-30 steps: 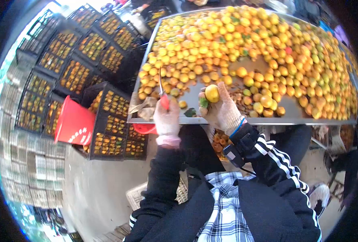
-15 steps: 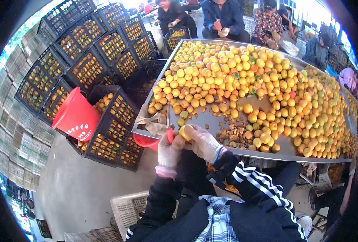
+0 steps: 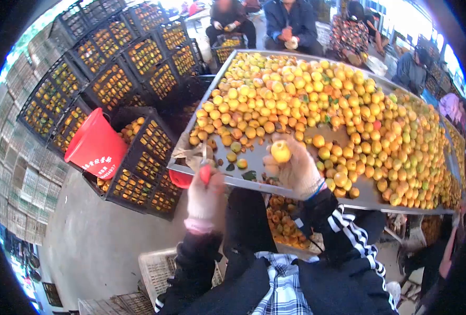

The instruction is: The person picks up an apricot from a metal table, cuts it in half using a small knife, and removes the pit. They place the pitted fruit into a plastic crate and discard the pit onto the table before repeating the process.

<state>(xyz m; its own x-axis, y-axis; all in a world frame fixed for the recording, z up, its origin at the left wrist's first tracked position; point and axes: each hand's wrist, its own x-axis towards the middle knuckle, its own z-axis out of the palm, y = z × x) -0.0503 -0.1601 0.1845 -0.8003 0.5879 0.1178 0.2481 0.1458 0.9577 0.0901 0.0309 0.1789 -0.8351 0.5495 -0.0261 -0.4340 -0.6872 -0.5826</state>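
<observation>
My left hand [image 3: 205,199], in a pale glove and slightly blurred, is closed round the red handle of a small knife [image 3: 205,174]. The thin blade points up and away from me, at the near left corner of the metal table [image 3: 233,181]. In my gloved right hand [image 3: 302,169] is a yellow apricot [image 3: 280,151], held over the near edge of the table. A few greenish apricots [image 3: 236,147] and some leaves lie between the two hands. Beyond them spreads a big heap of apricots [image 3: 296,94].
Black crates [image 3: 108,86] of fruit are stacked at the left, with a red bucket [image 3: 96,144] tilted on one. Cut fruit [image 3: 285,220] sits below the table edge. A pale crate [image 3: 159,273] stands by my left side. Several people sit across the table.
My hands have moved apart. The right one has gone right and forward with an apricot; the left one has moved slightly left with the knife. Cut fruit below the table is now more visible.
</observation>
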